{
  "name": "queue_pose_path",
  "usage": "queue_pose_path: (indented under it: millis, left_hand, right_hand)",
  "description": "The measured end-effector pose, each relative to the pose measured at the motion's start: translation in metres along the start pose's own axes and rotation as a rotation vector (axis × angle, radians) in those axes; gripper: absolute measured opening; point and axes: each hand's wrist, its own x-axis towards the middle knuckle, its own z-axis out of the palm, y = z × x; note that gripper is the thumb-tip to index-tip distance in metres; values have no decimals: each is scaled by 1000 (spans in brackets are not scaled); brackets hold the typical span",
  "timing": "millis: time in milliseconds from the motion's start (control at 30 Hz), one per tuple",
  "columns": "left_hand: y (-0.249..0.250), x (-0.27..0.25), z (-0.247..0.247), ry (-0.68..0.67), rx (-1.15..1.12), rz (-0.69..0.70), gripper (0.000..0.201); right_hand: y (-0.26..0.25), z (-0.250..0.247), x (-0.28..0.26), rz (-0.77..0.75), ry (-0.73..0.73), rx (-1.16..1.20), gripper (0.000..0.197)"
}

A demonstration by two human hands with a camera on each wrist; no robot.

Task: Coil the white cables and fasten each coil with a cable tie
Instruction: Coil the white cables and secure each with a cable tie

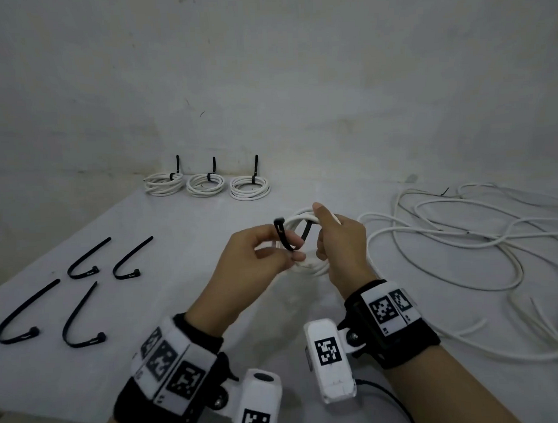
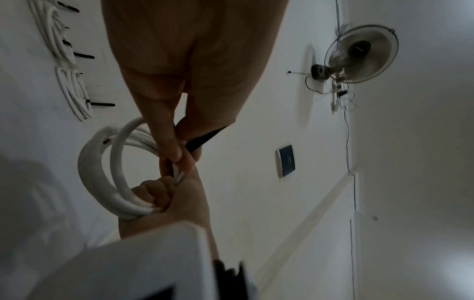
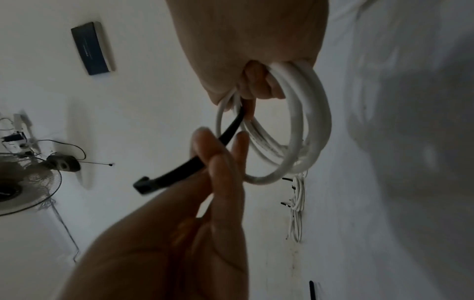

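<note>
The right hand (image 1: 340, 240) grips a round coil of smooth white cable (image 1: 308, 264), held upright above the grey cloth-covered table (image 1: 177, 234). The left hand (image 1: 251, 259) pinches a black plastic cable tie (image 1: 281, 235) that curves under the coil strands, its square head pointing up and away

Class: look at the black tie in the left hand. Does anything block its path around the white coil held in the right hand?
Nothing visible does. The left hand pinches the tie, already threaded through the coil gripped by the right hand; only fingers sit near it.
</note>
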Motion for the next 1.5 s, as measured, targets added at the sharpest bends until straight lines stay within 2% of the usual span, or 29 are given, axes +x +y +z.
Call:
queue_pose_path:
  millis: [100, 167, 400, 533, 633, 733, 900, 1100, 1300, 1500]
  left_hand:
    - [6, -3, -11, -36, 13, 94, 6]
    - [6, -1, -15, -3, 43, 130, 5]
    - [0, 8, -8, 6, 17, 167, 14]
    - [-3, 7, -3, -53, 60, 178, 10]
    - [-4, 7, 0, -77, 77, 179, 17]
    - [-3, 8, 1, -65, 94, 199, 22]
    - [-3, 8, 1, -46, 101, 236, 16]
    - [-8, 13, 1, 5, 259, 430, 15]
    - [-7, 27, 1, 157, 444, 741, 8]
    - [-10, 41, 4, 160, 456, 761, 16]
  right_hand:
    - [-2, -2, 3, -29, 17, 30, 38]
    - [-3, -2, 3, -59, 25, 32, 39]
    - [-12, -4, 0, -17, -84, 157, 47]
    - [-17, -9, 5, 25, -79, 185, 43]
    - [-19, -13, 6, 42, -78, 203, 41]
    - [-19, -13, 6, -6, -107, 180, 34]
    - [-18, -14, 7, -82, -138, 137, 30]
    - [-18, -13, 4, -73, -162, 131, 33]
    - [-12, -8, 0, -83, -181, 43, 40]
    - [-12, -9, -1, -48, -248, 65, 49]
